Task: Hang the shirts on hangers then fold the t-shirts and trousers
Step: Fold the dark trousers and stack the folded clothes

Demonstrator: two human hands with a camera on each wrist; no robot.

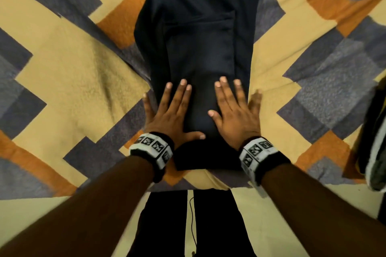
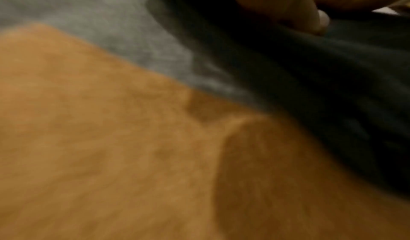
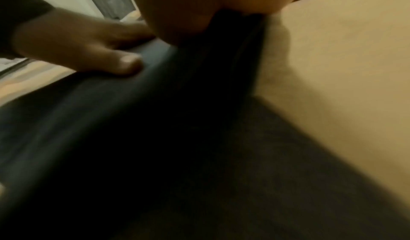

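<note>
The dark trousers [image 1: 200, 48] lie lengthwise down the middle of the patterned blanket [image 1: 69, 64], legs stacked, hem end nearest me. My left hand [image 1: 171, 115] and right hand [image 1: 234, 112] both press flat on that end, fingers straight and spread, gripping nothing. The cloth looks soft and limp, likely to slide layer on layer, so I'd pinch both hem corners together to fold away from me
</note>
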